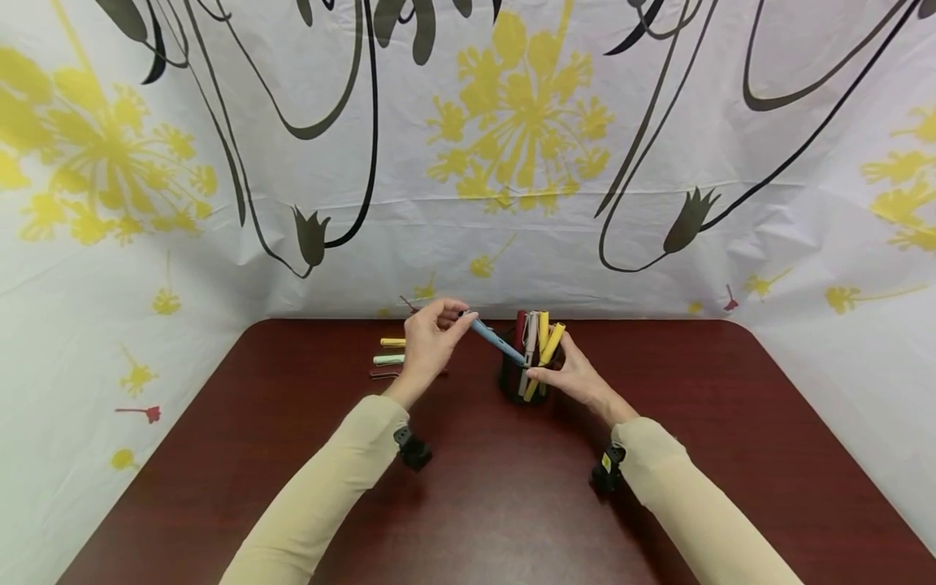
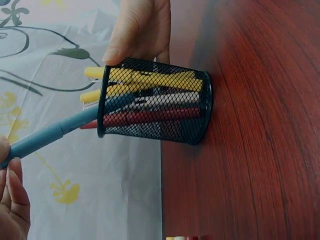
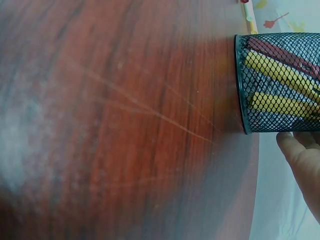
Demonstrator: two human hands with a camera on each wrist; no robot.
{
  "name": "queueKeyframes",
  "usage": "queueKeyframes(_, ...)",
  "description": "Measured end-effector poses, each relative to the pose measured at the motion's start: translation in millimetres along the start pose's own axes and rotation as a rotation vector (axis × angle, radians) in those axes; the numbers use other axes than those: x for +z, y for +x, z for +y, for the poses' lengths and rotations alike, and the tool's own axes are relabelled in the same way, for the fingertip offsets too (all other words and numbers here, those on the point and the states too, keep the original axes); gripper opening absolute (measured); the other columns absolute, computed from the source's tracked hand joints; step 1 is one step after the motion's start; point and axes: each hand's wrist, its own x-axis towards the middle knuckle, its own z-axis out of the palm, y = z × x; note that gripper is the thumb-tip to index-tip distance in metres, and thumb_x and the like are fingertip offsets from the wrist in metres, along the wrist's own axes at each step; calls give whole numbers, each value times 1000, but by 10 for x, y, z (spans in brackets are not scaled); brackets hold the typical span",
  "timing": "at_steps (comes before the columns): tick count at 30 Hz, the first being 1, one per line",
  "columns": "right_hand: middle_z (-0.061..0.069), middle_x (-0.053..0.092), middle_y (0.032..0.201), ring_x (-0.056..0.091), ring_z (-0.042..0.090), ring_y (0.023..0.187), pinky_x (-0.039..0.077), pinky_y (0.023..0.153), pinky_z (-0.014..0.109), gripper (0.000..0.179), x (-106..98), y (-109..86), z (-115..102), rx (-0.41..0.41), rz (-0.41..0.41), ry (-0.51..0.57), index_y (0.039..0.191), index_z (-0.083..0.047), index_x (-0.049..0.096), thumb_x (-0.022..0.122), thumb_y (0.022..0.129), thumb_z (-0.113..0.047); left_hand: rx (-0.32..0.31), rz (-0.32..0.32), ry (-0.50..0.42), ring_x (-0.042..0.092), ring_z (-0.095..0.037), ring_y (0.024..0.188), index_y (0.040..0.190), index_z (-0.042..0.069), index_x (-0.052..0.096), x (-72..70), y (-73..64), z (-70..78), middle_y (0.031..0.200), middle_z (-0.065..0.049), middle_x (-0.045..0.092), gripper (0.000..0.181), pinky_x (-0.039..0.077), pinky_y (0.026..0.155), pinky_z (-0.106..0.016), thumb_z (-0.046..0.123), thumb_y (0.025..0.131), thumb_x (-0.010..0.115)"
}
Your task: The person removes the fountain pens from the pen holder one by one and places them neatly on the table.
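Note:
My left hand (image 1: 431, 340) pinches the back end of a blue pen (image 1: 493, 335), which slants down to the right. The pen's front end is inside a black mesh pen cup (image 2: 208, 100), seen through the mesh in the left wrist view. My right hand (image 1: 582, 379) holds the cup at its right side, thumb near the rim. In the cup stand two yellow pens (image 1: 552, 343), a silver-grey pen (image 1: 530, 331) and a dark red pen (image 1: 520, 328). The right wrist view shows the cup's lower part and fingertips (image 3: 290, 142) against its side.
Left of the cup, partly behind my left hand, lie a yellow pen (image 1: 392, 343), a pale green pen (image 1: 387, 359) and a dark red pen (image 1: 383, 374). The reddish-brown table (image 1: 497, 504) ends at a patterned white cloth (image 1: 468, 244) at the back.

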Motion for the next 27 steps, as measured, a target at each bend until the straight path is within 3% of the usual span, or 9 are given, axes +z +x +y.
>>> queueKeyframes(4,17,-5,157,-2,33,144,14,111,60,105,2,10,12,-13,-2,0,151,-9,-5,72,84,-28,-1,68,-26,65,-19,73,93,5,70,-131,-24,-59,83,-10,69,17,54,66,-26,19,83,73)
queueKeyframes(11,18,-7,157,-3,36,144,16,110,62,102,-1,17,2,-31,-11,-12,151,-8,-4,71,85,-27,-126,142,-108,63,-2,64,92,3,69,-461,-108,-183,82,-14,70,21,53,59,-19,20,82,74)
queueKeyframes(18,18,-3,157,0,35,144,16,110,61,101,-26,-5,-71,-10,-15,-6,151,-6,-3,71,85,-24,-221,146,-26,65,-6,63,89,6,70,-722,-297,-361,80,-14,71,23,50,56,-16,26,81,75)
queueKeyframes(27,23,-1,156,1,37,143,16,110,60,95,-4,-138,-364,5,-26,-8,150,-1,-2,67,87,-17,-291,140,106,60,5,61,86,7,69,-884,-472,-522,78,-10,71,21,50,56,-17,26,79,77)
